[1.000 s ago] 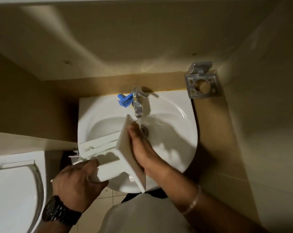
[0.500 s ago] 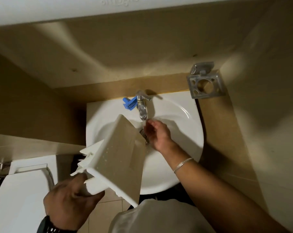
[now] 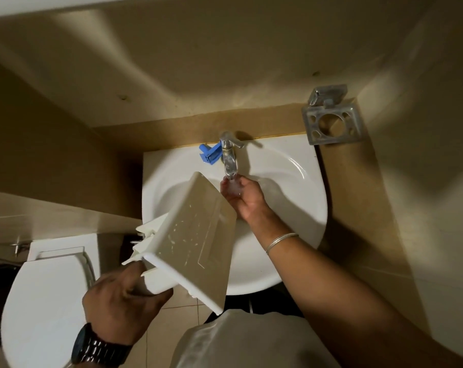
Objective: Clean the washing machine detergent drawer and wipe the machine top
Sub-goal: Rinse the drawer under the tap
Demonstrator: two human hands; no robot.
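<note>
Left hand (image 3: 124, 306) gripping detergent drawer (image 3: 193, 243) at its near-left end, fingers curled round the edge; drawer held tilted over the near-left rim of the sink (image 3: 291, 166), long axis running from that grip up toward the tap (image 3: 229, 158). Right hand (image 3: 241, 195) under the tap, just right of the drawer's far end, fingers loosely cupped in running water, holding nothing. Probable next move: swing far end right under the stream, right hand nearer for scrubbing.

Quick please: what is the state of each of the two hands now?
Left hand: grips the detergent drawer.
Right hand: open, cupped under the tap, holding nothing.
</note>
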